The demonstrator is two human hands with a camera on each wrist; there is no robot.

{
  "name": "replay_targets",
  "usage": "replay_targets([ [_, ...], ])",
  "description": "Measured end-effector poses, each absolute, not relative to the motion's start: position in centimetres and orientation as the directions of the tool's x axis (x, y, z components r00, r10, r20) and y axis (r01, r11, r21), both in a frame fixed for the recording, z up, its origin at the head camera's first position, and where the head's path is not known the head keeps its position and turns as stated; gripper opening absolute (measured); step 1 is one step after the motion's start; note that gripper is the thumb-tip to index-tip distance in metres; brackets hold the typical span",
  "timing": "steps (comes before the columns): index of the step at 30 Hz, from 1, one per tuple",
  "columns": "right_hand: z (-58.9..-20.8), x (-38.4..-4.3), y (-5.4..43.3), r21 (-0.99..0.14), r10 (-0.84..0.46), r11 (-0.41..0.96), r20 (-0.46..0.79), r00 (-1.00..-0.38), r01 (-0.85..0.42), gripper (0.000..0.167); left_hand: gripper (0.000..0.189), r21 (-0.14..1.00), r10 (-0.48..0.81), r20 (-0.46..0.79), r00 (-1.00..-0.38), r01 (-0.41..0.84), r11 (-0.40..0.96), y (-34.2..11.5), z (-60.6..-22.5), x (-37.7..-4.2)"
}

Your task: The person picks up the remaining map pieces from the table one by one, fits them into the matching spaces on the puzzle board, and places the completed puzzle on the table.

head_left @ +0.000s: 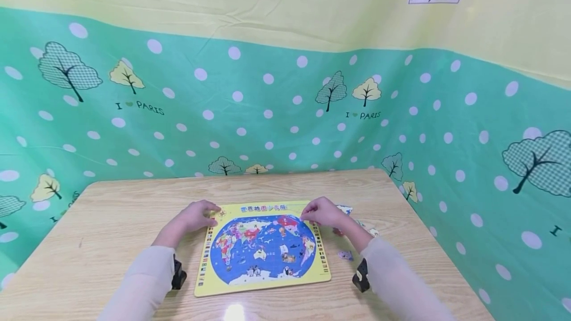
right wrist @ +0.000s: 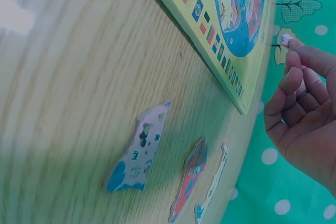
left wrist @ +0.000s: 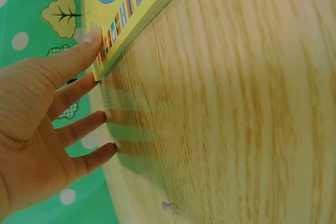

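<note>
I'm on the feed from far off, so head view first: a world-map puzzle board [head_left: 206, 289] lies flat on the table [head_left: 134, 232], long side running left to right in front of the person. The left hand [head_left: 196, 216] is at its upper left corner, and the right hand [head_left: 324, 212] is over the upper right, fingertips near the rim of the blue map [head_left: 272, 265]. A purplish piece [head_left: 345, 255] and other loose pieces [head_left: 344, 209] lie off the right side. Left wrist view: fingers spread and pretty straight, thumb laid on the board's yellow corner, so I'd call that steadying, not clutching. Right wrist view is the useful one: that hand pinches a tiny piece [right wrist: 286, 39] between thumb and forefinger (pinkish-white, way too small for me to read a long axis), other fingers curled in. Past the board's edge I also get a slim red piece [right wrist: 188, 182] and a narrow pale piece [right wrist: 213, 182], roughly side by side. For me it hinges on this: most of the map lies left of the pinch and nearer the person, with the right hand closest to its upper right part. Which gap fits, I can't tell.
</note>
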State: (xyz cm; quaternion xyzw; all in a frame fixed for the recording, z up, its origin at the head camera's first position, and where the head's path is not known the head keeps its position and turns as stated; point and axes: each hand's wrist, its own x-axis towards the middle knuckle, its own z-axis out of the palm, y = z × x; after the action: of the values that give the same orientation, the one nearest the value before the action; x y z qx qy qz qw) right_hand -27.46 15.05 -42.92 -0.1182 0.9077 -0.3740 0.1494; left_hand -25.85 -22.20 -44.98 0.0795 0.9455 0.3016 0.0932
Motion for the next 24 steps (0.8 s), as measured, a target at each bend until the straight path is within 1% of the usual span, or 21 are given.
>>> replay_targets([
  [9, -43.3, -27.6, 14.5, -0.724, -0.341, 0.681, -0.183, -0.922, -0.108, 0.01, 0.041, 0.591, 0.204, -0.131, -0.97, 0.089, 0.802, -22.2, -45.0, -25.7],
  [18, -43.2, -27.7, 13.8, -0.717, -0.321, 0.693, -0.213, -0.923, -0.076, 0.01, 0.041, 0.589, 0.21, -0.126, -0.97, 0.097, 0.802, -22.2, -44.9, -25.8],
  [24, -43.1, -27.8, 13.7, -0.717, -0.327, 0.692, -0.212, -0.921, -0.081, 0.009, 0.041, 0.576, 0.218, -0.12, -0.969, 0.111, 0.81, -22.1, -44.7, -25.8],
])
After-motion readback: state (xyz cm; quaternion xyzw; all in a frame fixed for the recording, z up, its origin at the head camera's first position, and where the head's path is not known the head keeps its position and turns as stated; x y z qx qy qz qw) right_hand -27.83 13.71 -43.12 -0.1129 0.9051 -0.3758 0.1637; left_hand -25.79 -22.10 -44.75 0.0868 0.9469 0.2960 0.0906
